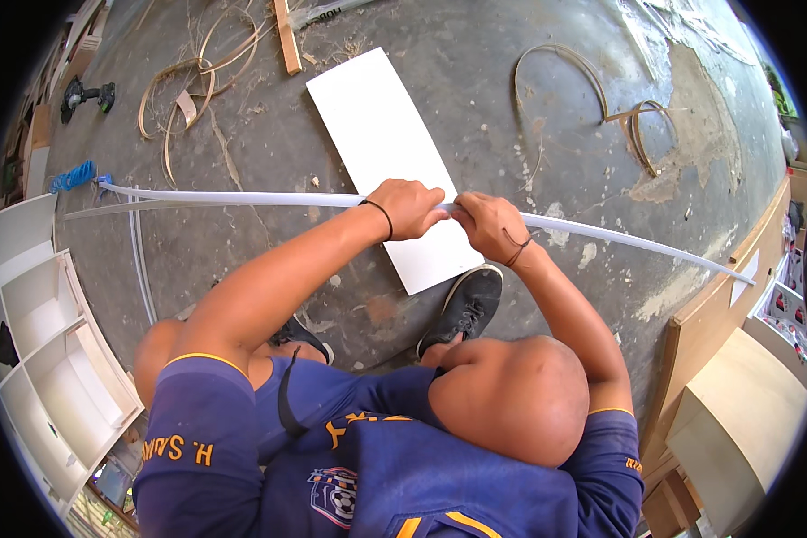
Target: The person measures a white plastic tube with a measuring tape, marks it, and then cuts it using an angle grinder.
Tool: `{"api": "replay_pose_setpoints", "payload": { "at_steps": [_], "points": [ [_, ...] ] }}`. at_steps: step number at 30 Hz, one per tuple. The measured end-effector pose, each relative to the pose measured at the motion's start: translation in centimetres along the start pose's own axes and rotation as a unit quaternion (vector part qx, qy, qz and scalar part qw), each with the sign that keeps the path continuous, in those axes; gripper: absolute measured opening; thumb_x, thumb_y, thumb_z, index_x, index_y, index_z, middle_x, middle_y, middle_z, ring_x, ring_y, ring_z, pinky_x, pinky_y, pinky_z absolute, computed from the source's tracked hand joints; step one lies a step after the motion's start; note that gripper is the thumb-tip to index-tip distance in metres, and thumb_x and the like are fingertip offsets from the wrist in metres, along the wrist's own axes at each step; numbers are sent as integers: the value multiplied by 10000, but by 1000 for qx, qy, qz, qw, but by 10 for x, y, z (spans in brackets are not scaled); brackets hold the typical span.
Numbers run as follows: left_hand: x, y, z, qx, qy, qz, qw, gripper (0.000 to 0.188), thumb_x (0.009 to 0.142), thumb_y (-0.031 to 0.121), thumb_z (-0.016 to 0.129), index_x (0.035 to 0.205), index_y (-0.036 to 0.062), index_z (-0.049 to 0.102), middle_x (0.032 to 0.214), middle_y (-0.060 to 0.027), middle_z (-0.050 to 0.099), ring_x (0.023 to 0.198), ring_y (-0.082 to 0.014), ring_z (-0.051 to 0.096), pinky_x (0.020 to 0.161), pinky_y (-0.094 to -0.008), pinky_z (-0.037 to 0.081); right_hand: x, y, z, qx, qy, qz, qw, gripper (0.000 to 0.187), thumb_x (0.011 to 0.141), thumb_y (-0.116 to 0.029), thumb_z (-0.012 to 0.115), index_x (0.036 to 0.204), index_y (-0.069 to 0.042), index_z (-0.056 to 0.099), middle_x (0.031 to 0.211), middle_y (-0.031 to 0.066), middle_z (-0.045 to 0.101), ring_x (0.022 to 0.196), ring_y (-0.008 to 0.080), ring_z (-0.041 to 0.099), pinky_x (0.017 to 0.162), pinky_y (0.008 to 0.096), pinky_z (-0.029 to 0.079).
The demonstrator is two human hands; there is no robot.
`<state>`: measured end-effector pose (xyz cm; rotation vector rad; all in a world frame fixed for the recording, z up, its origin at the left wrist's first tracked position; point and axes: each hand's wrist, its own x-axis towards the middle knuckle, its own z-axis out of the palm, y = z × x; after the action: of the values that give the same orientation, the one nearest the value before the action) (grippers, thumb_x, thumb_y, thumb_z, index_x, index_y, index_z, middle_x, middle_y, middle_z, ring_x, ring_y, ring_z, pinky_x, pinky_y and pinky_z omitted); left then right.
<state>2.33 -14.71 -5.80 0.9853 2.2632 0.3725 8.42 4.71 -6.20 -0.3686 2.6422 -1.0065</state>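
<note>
The left hand (405, 208) and the right hand (490, 228) both grasp a long, narrow, flexible white strip (242, 198), fingers curled around it and fists nearly touching. The strip is held above a rectangular flat white panel (368, 117) lying on the floor. Its left run reaches toward a coiled blue hose (73, 177); its right run slopes toward a brown wooden board (690, 309).

Markings: the dark blue jersey (475, 489) bears yellow-orange lettering on both sleeves and a shield-shaped crest with a football on the chest. Black print shows on a translucent plastic wrap (327, 13) at the upper edge.

Surface: grey concrete floor (457, 99), stained, cracked and paint-spotted, with patches of worn coating.

Room: a black-and-green cordless drill (73, 94) and loops of thin tan banding (209, 67) lie at upper left, near a wooden batten (288, 40). A second tan coil (634, 134) lies at upper right. A white compartmented cabinet (49, 260) occupies the left side; a pale wooden box (744, 394) stands at lower right.
</note>
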Motion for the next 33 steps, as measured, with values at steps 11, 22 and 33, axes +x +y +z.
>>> {"api": "replay_pose_setpoints", "payload": {
  "at_steps": [11, 22, 33],
  "points": [
    [-10, -33, -21, 35, 20, 2, 999, 346, 948, 425, 463, 945, 92, 560, 742, -140, 649, 727, -363, 635, 664, -468, 489, -9, 21, -35, -62, 34, 0, 998, 135, 853, -159, 608, 905, -35, 609, 819, 126, 638, 758, 335, 611, 682, 423, 430],
    [-12, -17, -7, 16, 5, -23, 1000, 357, 953, 417, 450, 940, 81, 569, 741, -171, 650, 731, -381, 637, 676, -481, 487, 5, 3, -4, -41, 8, 6, 999, 175, 854, -213, 613, 827, -42, 595, 770, 120, 637, 721, 347, 617, 628, 443, 471],
    [-7, 0, 1, 1, 8, -10, 1000, 311, 941, 383, 477, 954, 87, 573, 745, -166, 653, 737, -376, 639, 666, -479, 493, 6, 1, 1, 2, -12, -45, 999, 140, 871, -156, 573, 880, -24, 616, 797, 179, 625, 740, 399, 593, 648, 454, 468]
  ]
}}
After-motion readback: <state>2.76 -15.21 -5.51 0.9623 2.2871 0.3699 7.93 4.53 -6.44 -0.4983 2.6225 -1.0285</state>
